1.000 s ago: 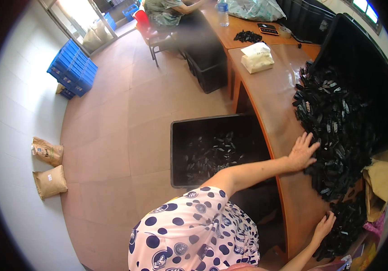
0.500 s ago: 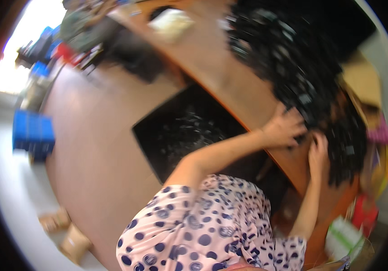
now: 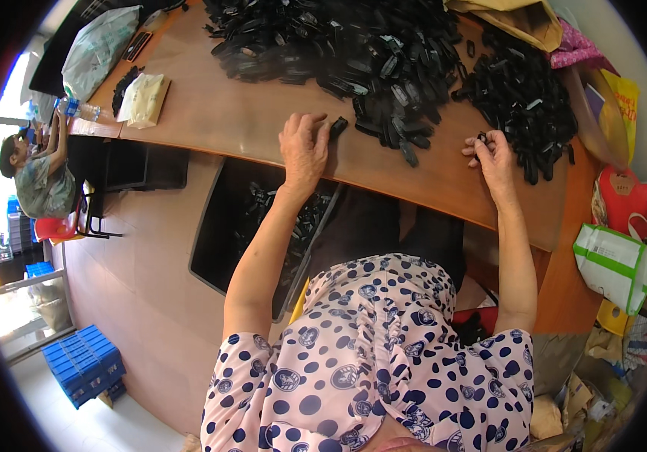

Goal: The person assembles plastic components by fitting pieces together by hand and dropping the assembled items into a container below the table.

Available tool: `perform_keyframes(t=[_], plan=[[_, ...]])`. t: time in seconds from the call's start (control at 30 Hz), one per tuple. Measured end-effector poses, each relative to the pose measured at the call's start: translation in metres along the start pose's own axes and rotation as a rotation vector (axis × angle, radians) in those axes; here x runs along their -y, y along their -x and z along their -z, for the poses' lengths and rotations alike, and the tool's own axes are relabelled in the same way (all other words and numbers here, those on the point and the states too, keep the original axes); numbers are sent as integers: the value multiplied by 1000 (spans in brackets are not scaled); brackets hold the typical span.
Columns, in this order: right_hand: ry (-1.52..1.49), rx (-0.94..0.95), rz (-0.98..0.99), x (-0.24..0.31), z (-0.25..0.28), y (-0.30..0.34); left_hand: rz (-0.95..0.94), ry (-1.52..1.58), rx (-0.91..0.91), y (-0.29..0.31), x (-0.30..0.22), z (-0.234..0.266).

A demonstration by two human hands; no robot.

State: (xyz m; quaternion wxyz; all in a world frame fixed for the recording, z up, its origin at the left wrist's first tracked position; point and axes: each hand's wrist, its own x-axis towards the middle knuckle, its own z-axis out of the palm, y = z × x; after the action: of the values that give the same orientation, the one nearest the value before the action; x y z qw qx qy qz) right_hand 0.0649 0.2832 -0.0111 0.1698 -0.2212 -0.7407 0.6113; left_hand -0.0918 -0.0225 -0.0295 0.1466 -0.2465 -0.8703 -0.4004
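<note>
My left hand is over the front part of the table, its fingers bent and closed. At its fingertips is a small black plastic piece. My right hand is farther right, beside the smaller heap, with thumb and fingers pinched on another black piece, mostly hidden by the fingers. A large pile of long black plastic pieces covers the far middle of the table. To its right lies the smaller heap of similar black pieces.
Below the table's front edge, left of my legs, stands a black bin with loose pieces inside. A tissue pack and a plastic bag lie at the table's left. Bags crowd the right side. A person sits far left.
The view has turned and sharpened. My hands were close together by the heap; now they are wide apart, the left one farther left on the table.
</note>
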Motion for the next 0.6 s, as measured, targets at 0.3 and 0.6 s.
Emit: perform_keyframes(t=[0.3, 0.6], plan=[[0, 117, -90, 29, -9, 27, 31, -172, 239, -16, -8, 12], [-258, 222, -129, 38, -33, 47, 327, 264, 523, -7, -27, 15]])
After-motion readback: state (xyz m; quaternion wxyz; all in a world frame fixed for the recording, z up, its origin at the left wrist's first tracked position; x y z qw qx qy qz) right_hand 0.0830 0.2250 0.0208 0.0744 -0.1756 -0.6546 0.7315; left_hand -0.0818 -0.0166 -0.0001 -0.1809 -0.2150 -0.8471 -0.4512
